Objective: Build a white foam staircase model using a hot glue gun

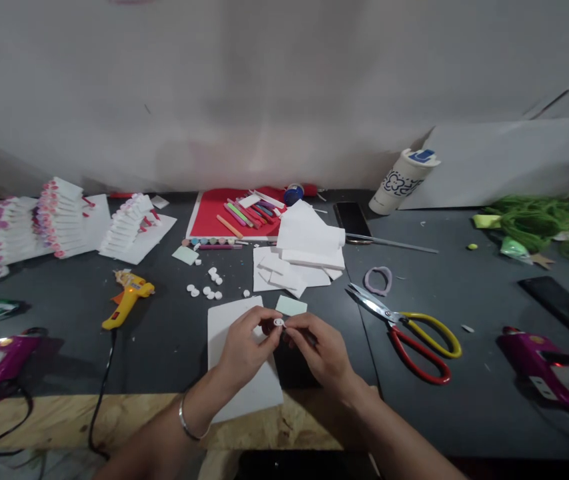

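Observation:
Near the front edge of the dark table, my left hand (249, 340) pinches a small rolled white strip (279, 323), coiled like a spiral. The fingertips of my right hand (320, 347) close on the same coil from the other side. Below my left hand lies a white sheet (229, 317), and a pale green card (291, 306) rests just beyond the fingers. Several small white rolls (209, 292) are scattered to the left. Farther back sits a stack of white foam or paper pieces (309, 233).
Red-and-yellow-handled scissors (404, 327) lie open at right, near a lilac ring (378, 281). A yellow glue gun (129, 300) with a cord is at left. At the back are a tumbler (400, 183), a phone (353, 221), pens on a red sheet (209, 207) and fringed white pieces (64, 220).

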The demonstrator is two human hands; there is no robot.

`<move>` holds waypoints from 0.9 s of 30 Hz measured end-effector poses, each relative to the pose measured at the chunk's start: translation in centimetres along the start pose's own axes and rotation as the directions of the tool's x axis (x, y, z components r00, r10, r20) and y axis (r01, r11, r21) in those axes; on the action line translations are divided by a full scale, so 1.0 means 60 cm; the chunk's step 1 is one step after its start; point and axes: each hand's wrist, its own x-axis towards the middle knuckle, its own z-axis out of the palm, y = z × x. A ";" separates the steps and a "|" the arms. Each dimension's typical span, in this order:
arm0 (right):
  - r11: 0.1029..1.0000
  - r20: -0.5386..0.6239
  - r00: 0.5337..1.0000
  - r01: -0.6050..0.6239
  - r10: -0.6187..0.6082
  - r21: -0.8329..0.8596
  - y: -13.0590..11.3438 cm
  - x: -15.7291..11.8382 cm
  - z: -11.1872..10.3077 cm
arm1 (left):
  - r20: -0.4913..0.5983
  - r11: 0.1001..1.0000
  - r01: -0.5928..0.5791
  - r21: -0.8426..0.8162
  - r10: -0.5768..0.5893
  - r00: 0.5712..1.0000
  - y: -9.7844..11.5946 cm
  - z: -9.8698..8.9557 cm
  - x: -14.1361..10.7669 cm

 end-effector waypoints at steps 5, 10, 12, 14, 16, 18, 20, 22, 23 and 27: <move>0.988 0.022 0.990 0.137 -0.136 -0.075 0.001 -0.001 0.003 | -0.023 0.999 -0.032 0.012 0.032 0.999 0.002 0.002 -0.002; 0.970 0.029 0.977 0.215 -0.213 -0.110 -0.004 0.000 0.005 | -0.030 0.999 -0.010 0.049 0.011 0.999 0.001 0.000 -0.003; 0.978 0.013 0.986 0.168 -0.168 -0.125 -0.006 -0.001 0.004 | -0.010 0.999 -0.018 0.048 0.018 1.000 0.001 0.000 -0.003; 0.985 0.000 0.993 0.120 -0.121 -0.121 -0.007 -0.001 0.003 | 0.006 0.998 -0.027 0.050 0.027 1.000 0.003 -0.001 -0.002; 0.992 -0.008 0.997 0.077 -0.078 -0.098 -0.008 -0.002 0.003 | 0.009 0.997 -0.050 0.059 0.050 0.999 0.005 -0.003 -0.001; 0.999 -0.011 1.000 0.013 -0.013 -0.053 -0.008 -0.003 0.004 | 0.011 0.992 -0.103 0.072 0.102 0.995 0.007 -0.005 -0.001; 0.998 -0.012 0.998 -0.065 0.065 0.011 -0.007 -0.001 0.007 | 0.013 0.982 -0.166 0.089 0.165 0.986 0.006 -0.005 -0.001; 0.987 0.000 0.991 -0.135 0.135 0.083 -0.007 0.001 0.009 | 0.017 0.971 -0.210 0.112 0.209 0.978 0.003 -0.004 -0.003; 0.980 0.014 0.986 -0.165 0.164 0.116 -0.006 0.002 0.010 | 0.019 0.967 -0.222 0.125 0.222 0.975 0.000 -0.003 -0.004; 0.946 0.094 0.965 -0.259 0.245 0.197 -0.001 0.005 0.008 | 0.016 0.951 -0.272 0.149 0.272 0.962 -0.008 0.000 -0.007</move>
